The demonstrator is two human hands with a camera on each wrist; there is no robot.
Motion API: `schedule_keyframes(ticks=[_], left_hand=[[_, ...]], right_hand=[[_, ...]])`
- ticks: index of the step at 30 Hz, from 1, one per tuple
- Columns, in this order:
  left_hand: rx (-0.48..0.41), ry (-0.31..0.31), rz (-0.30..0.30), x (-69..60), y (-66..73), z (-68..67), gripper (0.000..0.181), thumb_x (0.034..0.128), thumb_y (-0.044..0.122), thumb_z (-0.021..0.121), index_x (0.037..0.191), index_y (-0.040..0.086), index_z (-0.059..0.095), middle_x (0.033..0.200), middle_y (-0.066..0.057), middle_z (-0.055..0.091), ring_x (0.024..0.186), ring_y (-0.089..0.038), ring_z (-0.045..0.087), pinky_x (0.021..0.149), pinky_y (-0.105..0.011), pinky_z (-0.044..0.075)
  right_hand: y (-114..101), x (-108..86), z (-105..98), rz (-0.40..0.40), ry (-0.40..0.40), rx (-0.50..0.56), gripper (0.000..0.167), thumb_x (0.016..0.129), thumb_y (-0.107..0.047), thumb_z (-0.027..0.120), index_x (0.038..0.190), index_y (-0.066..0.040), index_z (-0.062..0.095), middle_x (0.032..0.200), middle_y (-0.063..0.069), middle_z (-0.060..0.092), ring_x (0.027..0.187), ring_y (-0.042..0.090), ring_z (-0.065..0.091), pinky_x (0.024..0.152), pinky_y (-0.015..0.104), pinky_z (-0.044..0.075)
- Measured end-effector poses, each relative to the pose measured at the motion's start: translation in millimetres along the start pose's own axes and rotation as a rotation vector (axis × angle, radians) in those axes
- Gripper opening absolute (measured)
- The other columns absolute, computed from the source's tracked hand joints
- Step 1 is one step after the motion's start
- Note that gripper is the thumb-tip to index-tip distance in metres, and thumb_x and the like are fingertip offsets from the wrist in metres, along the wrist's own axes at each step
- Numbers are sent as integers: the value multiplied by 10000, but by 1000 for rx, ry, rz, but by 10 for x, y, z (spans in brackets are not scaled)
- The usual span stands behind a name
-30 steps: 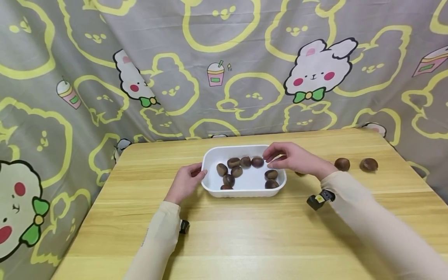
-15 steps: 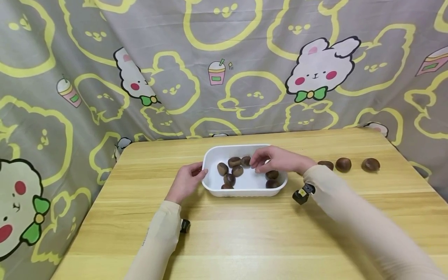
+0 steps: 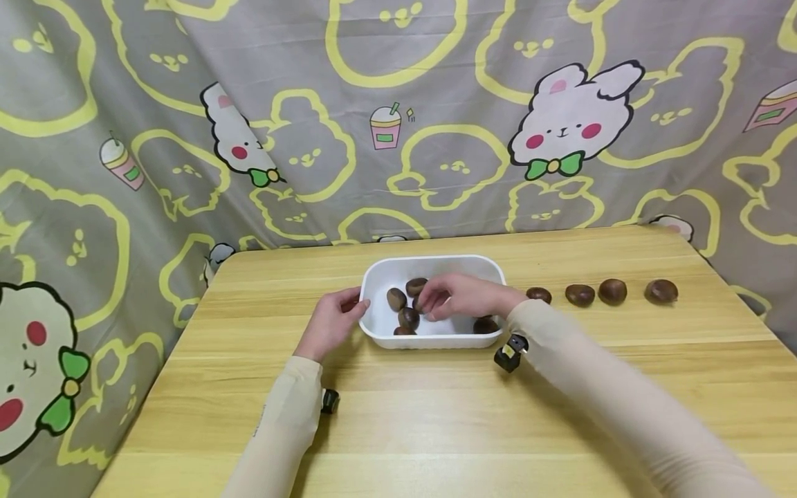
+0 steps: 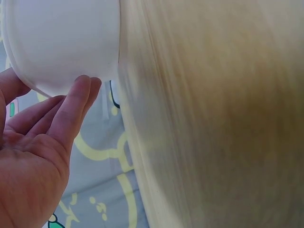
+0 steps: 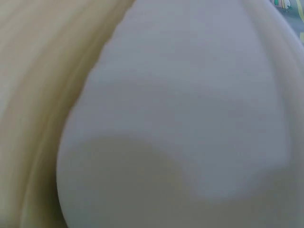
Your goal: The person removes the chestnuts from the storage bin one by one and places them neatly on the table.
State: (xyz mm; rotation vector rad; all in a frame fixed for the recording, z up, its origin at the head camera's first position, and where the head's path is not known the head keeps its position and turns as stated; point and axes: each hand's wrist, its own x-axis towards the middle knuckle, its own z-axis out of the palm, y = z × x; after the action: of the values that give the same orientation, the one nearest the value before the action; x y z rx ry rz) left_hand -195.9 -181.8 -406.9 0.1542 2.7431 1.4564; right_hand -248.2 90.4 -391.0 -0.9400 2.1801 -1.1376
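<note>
A white plastic tray (image 3: 436, 342) with several brown chestnuts (image 3: 396, 299) in it stands on the wooden table. My left hand (image 3: 330, 321) holds the tray's left end, thumb at the rim. In the left wrist view, the fingers (image 4: 71, 107) press the tray's outer wall (image 4: 66, 42) from below the rim. My right hand (image 3: 463, 296) is inside the tray with loosely bent fingers, their tips beside a partly covered chestnut (image 3: 416, 304). No grip on it can be seen. A blurred tray wall (image 5: 180, 109) fills the right wrist view, without the hand.
Right of the tray, several chestnuts (image 3: 613, 292) lie in a rough row across the table (image 3: 398, 429). A grey curtain (image 3: 448, 194) with yellow cartoon outlines hangs behind the table. Small black wrist cameras (image 3: 512, 353) sit under both sleeves.
My right hand has moved left from the tray's right rim to the chestnuts in the left half. Chestnuts on the right of the table are uncovered. My left hand and the tray stay put.
</note>
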Motion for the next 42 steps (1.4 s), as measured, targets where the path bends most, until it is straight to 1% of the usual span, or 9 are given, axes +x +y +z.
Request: schedule_keyframes(ticks=[5,10,12,16,20,24,29,36,42], left_hand=[[-3,2,-1,-5,4,1,381,975,167,632,1296,-38,608,1165,-168,666,1076,-282,627,902,-398,513],[-12,1,2,-7,7,-1,382,975,165,631,1298,-40,607,1166,-174,666,1074,-284,629,901,-398,514],[-12,2,2,-7,9,-2,381,976,165,630,1298,-38,608,1166,-174,666,1073,-281,630,901,-399,514],[-6,3,6,-9,14,-3,376,976,167,629,1293,-36,612,1157,-171,670,1065,-274,633,902,-401,512],[-2,3,12,-4,10,-1,375,977,156,627,1296,-41,608,1156,-172,670,1061,-276,634,899,-401,514],[1,3,10,-1,6,0,376,977,147,626,1302,-40,605,1163,-169,667,1063,-276,633,895,-400,517],[-3,1,5,-5,12,-3,377,977,153,627,1301,-38,606,1162,-167,668,1064,-273,632,897,-400,515],[-1,4,0,-6,10,-5,376,977,149,626,1300,-42,604,1162,-171,668,1069,-276,629,901,-403,513],[8,7,-4,-4,9,5,375,977,162,629,1295,-35,611,1155,-164,671,1064,-270,630,902,-400,512]], right_hand=[[-23,89,113,-35,-41,34,273,857,-37,724,1109,40,654,996,76,692,917,158,644,838,301,517],[-58,130,197,-65,-96,79,295,874,-9,695,1159,49,649,1038,108,698,972,183,651,865,299,514],[-51,140,220,-88,-105,73,306,877,-11,686,1175,50,648,1057,113,697,984,193,651,871,300,512],[-39,141,256,-113,-96,26,306,884,-45,685,1183,14,665,1069,78,699,963,180,648,868,300,505],[-43,135,289,-84,-79,-2,290,893,-81,694,1180,-41,686,1048,29,702,940,157,649,861,295,498],[-54,135,308,-50,-78,19,273,898,-103,705,1170,-77,698,1066,6,702,967,139,651,881,285,489],[-66,142,316,-66,-89,16,258,921,-107,680,1177,-82,699,1104,-11,695,1016,125,636,919,287,471],[-60,136,324,-79,-123,-68,335,978,-150,597,1303,-82,642,1235,-41,632,1149,90,547,1015,293,390],[-44,133,338,-85,-111,-91,332,977,-168,597,1293,-76,646,1210,-47,623,1130,93,541,1011,295,388]])
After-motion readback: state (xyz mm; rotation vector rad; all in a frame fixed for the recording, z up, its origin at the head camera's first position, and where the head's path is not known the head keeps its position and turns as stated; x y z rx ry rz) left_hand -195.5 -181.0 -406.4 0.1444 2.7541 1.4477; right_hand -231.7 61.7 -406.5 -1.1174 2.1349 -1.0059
